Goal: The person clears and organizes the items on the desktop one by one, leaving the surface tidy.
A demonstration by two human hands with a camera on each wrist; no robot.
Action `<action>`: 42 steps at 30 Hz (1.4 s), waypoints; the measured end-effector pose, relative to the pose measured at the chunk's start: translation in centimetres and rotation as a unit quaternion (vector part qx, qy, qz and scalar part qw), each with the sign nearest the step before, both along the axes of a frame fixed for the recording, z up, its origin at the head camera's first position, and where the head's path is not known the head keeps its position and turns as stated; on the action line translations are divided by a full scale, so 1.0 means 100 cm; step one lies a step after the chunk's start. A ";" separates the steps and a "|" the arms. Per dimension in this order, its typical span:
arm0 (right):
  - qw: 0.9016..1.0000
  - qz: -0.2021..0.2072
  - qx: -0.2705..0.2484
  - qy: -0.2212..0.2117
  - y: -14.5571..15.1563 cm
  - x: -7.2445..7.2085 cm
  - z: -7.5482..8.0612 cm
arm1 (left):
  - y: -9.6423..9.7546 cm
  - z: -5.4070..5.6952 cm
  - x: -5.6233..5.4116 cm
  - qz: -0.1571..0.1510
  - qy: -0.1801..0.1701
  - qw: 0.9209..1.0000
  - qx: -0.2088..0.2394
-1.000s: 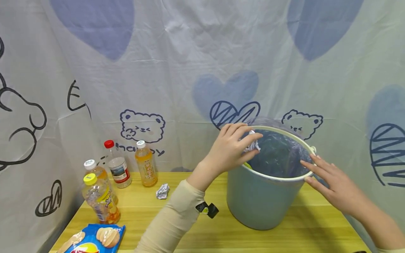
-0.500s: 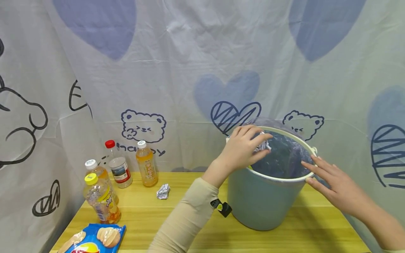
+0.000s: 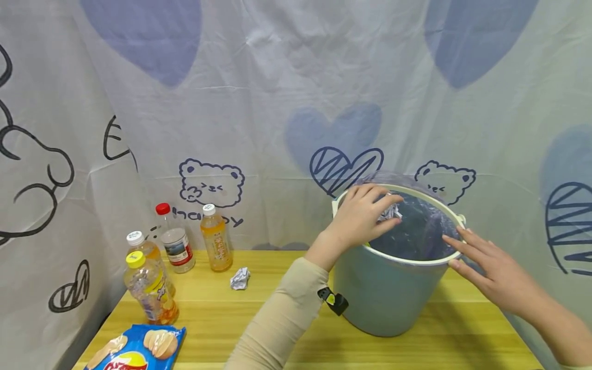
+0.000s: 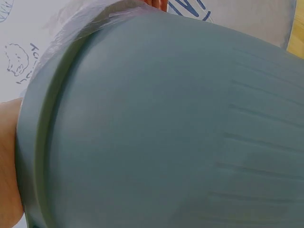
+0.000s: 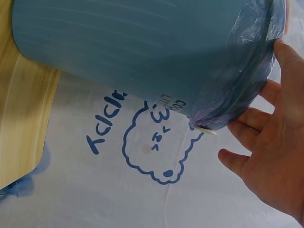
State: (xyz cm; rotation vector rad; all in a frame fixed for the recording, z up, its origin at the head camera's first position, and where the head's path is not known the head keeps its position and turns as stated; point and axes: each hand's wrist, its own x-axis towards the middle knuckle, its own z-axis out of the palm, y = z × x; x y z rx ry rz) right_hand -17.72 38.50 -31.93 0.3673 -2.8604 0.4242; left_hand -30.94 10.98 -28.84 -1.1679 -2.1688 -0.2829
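In the head view, the left hand (image 3: 358,213) pinches a crumpled paper (image 3: 393,211) between thumb and fingers over the mouth of the grey-blue bin (image 3: 388,298), while the right hand (image 3: 485,264), fingers extended and holding nothing, touches the rim on its own side. The work looks part-way: the bin is lined with a clear bag (image 3: 411,231) and the paper is over the opening but not yet let go. Apparently left is what stands on the worktop (image 3: 210,313): a second crumpled paper (image 3: 240,278), a red-capped bottle (image 3: 179,250), two white-capped bottles, a yellow-capped bottle (image 3: 150,290) and a blue chip packet (image 3: 141,349). How much the bin holds cannot be told, as its bottom is hidden; a bit of yellow shows by the near rim, too small to name. Nothing appears to block the opening except the left hand itself. In the left wrist view, the bin wall fills most of the picture, with part of a hand at the left edge; the paper is out of sight. In the right wrist view, the right hand's spread fingers meet the bag's folded edge, and a printed cloth (image 5: 109,180) lies behind.
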 end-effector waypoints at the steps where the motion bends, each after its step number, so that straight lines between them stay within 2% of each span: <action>1: 1.000 -0.001 0.000 -0.001 0.000 0.000 0.000 | 0.000 0.000 0.000 0.002 -0.004 1.000 -0.006; 8: 1.000 -0.002 -0.006 -0.005 0.000 -0.002 0.002 | 0.001 0.000 -0.001 0.002 -0.046 0.998 -0.039; 16: 1.000 0.000 -0.011 -0.010 0.000 -0.002 0.002 | 0.000 0.000 0.000 0.008 -0.072 0.996 -0.052; 34: 1.000 -0.004 -0.019 -0.016 -0.001 -0.002 0.004 | -0.001 0.000 0.000 0.014 -0.074 0.996 -0.038; 42: 1.000 -0.004 -0.013 -0.014 -0.002 -0.003 0.005 | -0.003 -0.002 -0.001 0.011 -0.051 0.999 -0.006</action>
